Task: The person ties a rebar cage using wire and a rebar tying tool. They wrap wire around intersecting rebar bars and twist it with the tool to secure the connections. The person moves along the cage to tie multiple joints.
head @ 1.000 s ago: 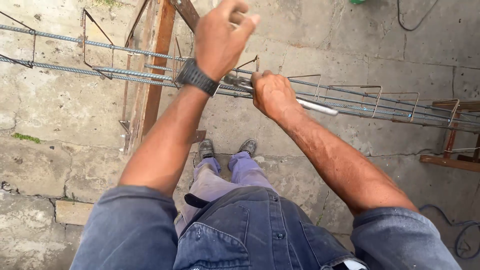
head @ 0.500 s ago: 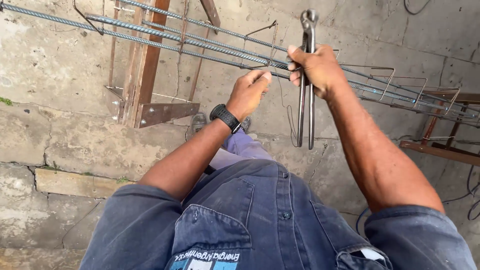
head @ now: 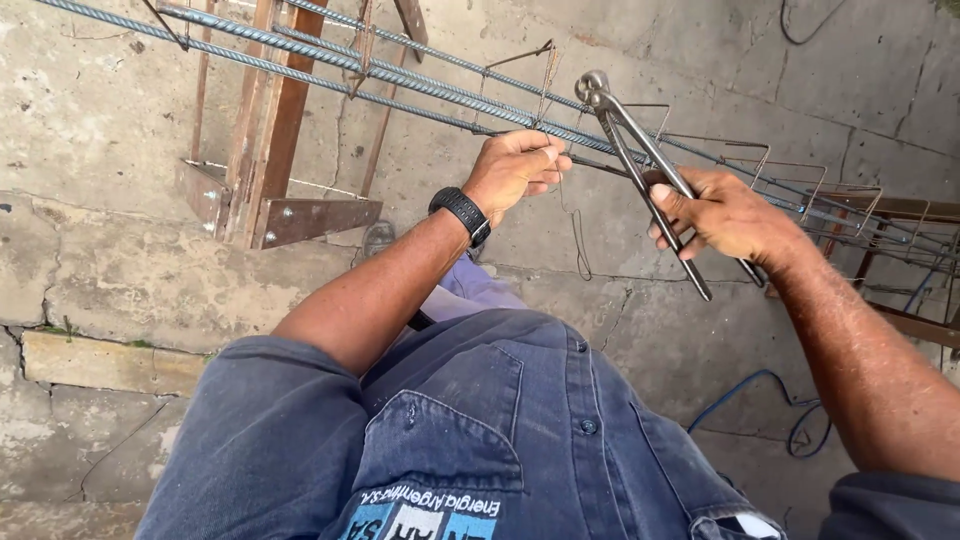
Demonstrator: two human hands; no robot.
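A cage of ribbed steel bars (head: 330, 62) with thin wire stirrups (head: 742, 165) runs from upper left to right at waist height. My left hand (head: 515, 168), with a black watch on the wrist, pinches a thin tie wire (head: 577, 228) that hangs down from the bars. My right hand (head: 725, 215) grips the handles of metal end-cutting pincers (head: 640, 170). Their jaws (head: 593, 88) point up and left, close to a bar and a stirrup.
A wooden trestle (head: 275, 140) with metal brackets holds the cage up on the left; another brown support (head: 900, 210) stands at right. The ground is cracked concrete. A blue cable (head: 760, 400) lies on the floor at lower right. My blue shirt fills the bottom.
My right hand has lowered and tilted the pincers, so the jaws now lean toward the bars. My left hand has moved up to the bar with the wire.
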